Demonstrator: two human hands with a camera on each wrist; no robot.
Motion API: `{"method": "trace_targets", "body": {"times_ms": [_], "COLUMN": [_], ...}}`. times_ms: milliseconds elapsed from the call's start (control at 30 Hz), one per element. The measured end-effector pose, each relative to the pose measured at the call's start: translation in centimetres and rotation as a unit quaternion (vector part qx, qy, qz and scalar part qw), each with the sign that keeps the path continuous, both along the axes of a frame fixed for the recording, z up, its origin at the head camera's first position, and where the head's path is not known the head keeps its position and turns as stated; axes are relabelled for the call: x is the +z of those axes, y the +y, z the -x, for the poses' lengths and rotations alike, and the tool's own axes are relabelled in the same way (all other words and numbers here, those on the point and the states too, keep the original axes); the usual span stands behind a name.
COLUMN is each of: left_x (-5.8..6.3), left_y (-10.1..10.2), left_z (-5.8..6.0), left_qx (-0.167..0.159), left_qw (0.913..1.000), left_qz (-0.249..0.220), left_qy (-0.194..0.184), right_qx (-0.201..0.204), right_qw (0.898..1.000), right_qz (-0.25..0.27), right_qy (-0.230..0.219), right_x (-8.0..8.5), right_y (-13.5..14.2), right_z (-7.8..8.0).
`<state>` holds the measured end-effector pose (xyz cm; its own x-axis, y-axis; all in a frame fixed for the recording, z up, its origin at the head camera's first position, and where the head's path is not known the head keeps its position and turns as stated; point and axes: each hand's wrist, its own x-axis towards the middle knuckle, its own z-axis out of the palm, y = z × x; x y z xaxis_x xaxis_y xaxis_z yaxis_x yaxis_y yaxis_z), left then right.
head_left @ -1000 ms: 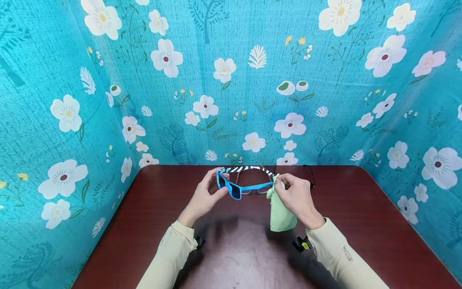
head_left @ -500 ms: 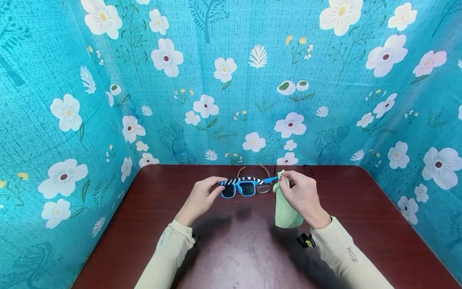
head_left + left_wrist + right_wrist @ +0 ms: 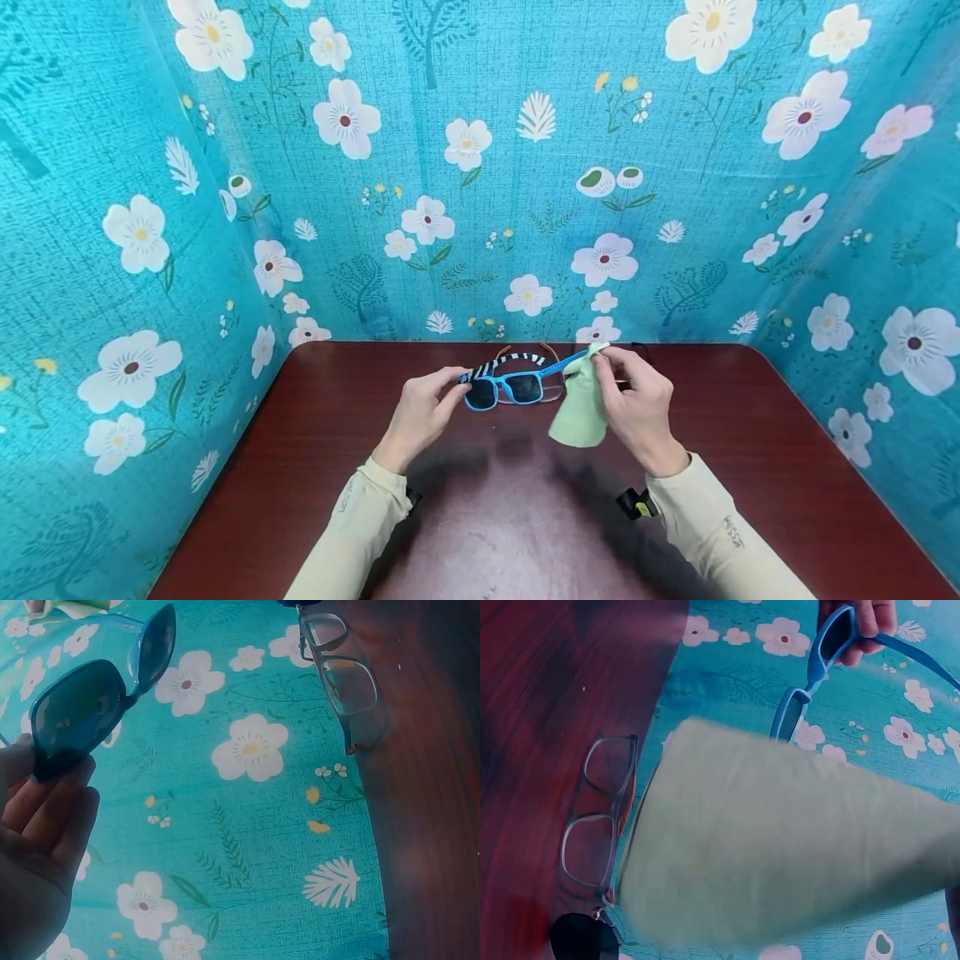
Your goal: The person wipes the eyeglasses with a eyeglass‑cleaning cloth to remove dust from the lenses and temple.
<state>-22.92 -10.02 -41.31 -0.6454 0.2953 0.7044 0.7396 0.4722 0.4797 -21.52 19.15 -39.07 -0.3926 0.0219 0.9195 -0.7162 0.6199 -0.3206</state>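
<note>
My left hand (image 3: 420, 417) pinches blue-framed sunglasses (image 3: 522, 387) at the left corner of the front, beside the hinge. Their dark lenses face me, and a black-and-white striped temple shows behind them. In the right hand (image 3: 639, 404) is a light green cleaning cloth (image 3: 579, 417), pinched at the far end of the other, blue temple. The cloth hides that temple's tip and hangs loosely below the fingers. In the right wrist view the cloth (image 3: 780, 840) covers much of the scene, including most of the right hand. The left wrist view shows fingers (image 3: 56, 817) under the near lens.
Clear-lensed eyeglasses (image 3: 617, 806) with brownish temples lie on the dark red wooden table (image 3: 330, 433), behind the held sunglasses. Next to them sits a dark-lensed pair (image 3: 585, 937), partly out of frame. A teal flowered cloth (image 3: 450, 167) walls the back and sides.
The sunglasses have turned from an angled pose to face me. My right hand has shifted slightly right and up along the blue temple, and the cloth's loose end has swung left.
</note>
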Motion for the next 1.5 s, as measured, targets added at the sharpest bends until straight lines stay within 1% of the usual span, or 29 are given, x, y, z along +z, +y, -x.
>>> {"method": "trace_targets", "body": {"times_ms": [100,300,467,567,700,800,900,967,1033,1133,1233,1333,1500], "left_x": [0.0,-0.1,0.0,-0.1,-0.1,-0.1,-0.1,-0.1,-0.2,-0.2,-0.2,-0.2,-0.4], "left_y": [0.0,-0.1,0.3,0.5,0.9,1.2,1.7,2.1,2.4,3.0,3.4,3.6,3.6], "left_z": [0.0,0.1,0.0,0.0,-0.1,-0.3,-0.6,-0.7,-0.8,-0.9,-1.1,-1.2,-1.4], "left_qx": [0.010,0.018,0.009,0.000,-0.009,-0.019,-0.030,-0.036,-0.041,-0.051,-0.058,-0.052,-0.035], "left_qw": [0.9998,0.9976,0.9974,0.9972,0.9970,0.9973,0.9971,0.9966,0.9960,0.9947,0.9936,0.9932,0.9934], "left_qz": [-0.015,-0.059,-0.061,-0.067,-0.075,-0.071,-0.067,-0.066,-0.064,-0.062,-0.063,-0.067,-0.086], "left_qy": [-0.009,-0.032,-0.038,-0.033,-0.015,0.005,0.022,0.034,0.046,0.064,0.075,0.079,0.067], "right_qx": [0.011,0.009,0.020,0.021,0.013,0.006,0.003,0.004,0.005,0.009,0.011,0.008,-0.002], "right_qw": [1.000,1.000,1.000,0.999,0.998,0.998,0.996,0.993,0.989,0.983,0.975,0.966,0.953], "right_qz": [0.016,0.026,0.009,-0.013,-0.039,-0.055,-0.089,-0.118,-0.145,-0.178,-0.207,-0.240,-0.288], "right_qy": [0.002,-0.003,-0.021,-0.034,-0.045,-0.040,-0.029,-0.023,-0.030,-0.051,-0.077,-0.092,-0.097], "right_x": [-0.2,-0.7,-1.0,-1.3,-1.8,-2.0,-2.1,-2.2,-2.3,-2.6,-2.8,-2.7,-2.1], "right_y": [0.1,0.1,-0.2,-0.6,-1.3,-1.8,-2.4,-2.8,-3.2,-3.7,-3.8,-3.9,-3.9], "right_z": [0.0,0.0,0.0,-0.1,-0.2,-0.2,-0.1,-0.1,-0.1,-0.2,-0.4,-0.4,-0.6]}}
